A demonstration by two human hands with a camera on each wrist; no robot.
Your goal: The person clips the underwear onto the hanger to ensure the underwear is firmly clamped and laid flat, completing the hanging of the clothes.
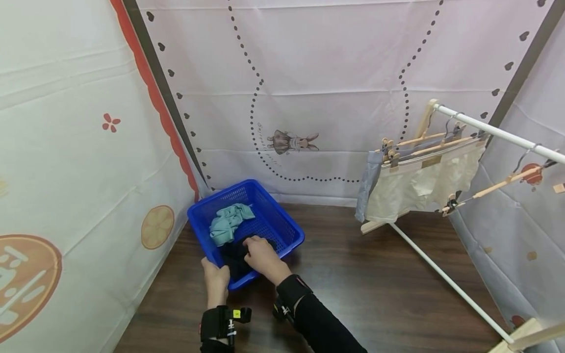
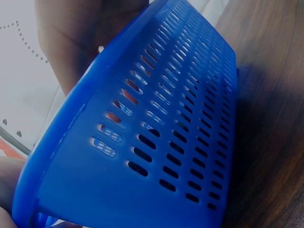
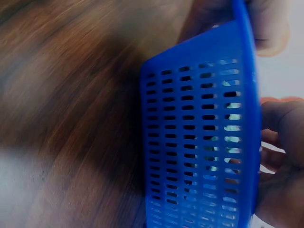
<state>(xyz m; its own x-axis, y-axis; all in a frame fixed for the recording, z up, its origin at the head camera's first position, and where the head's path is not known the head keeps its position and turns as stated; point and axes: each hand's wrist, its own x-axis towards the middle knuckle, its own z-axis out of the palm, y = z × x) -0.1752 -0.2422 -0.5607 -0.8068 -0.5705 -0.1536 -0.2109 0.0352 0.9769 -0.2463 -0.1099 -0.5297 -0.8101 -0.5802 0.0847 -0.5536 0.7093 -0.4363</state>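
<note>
A blue plastic basket (image 1: 282, 223) stands on the floor with perforated sides. My left hand (image 1: 216, 282) grips its rim at the near left corner; the left wrist view shows the basket's slotted side (image 2: 156, 123) close up. Inside lie a crumpled mint-green cloth (image 1: 227, 225) and a black cloth (image 1: 236, 257). Over the near rim reaches my right hand (image 1: 265, 257), its bent fingers at the black cloth. Whether they pinch the fabric cannot be made out. Fingers of that right hand (image 3: 285, 152) show beyond the rim in the right wrist view.
At the right stands a drying rack with a white top rail (image 1: 503, 131) and a low bar (image 1: 450, 279). Cream shorts (image 1: 423, 186) and a blue-grey garment (image 1: 366, 189) hang there. A bare wooden clip hanger (image 1: 503, 186) hangs nearer. Printed fabric walls (image 1: 88, 171) surround the dark wood floor (image 1: 353, 274).
</note>
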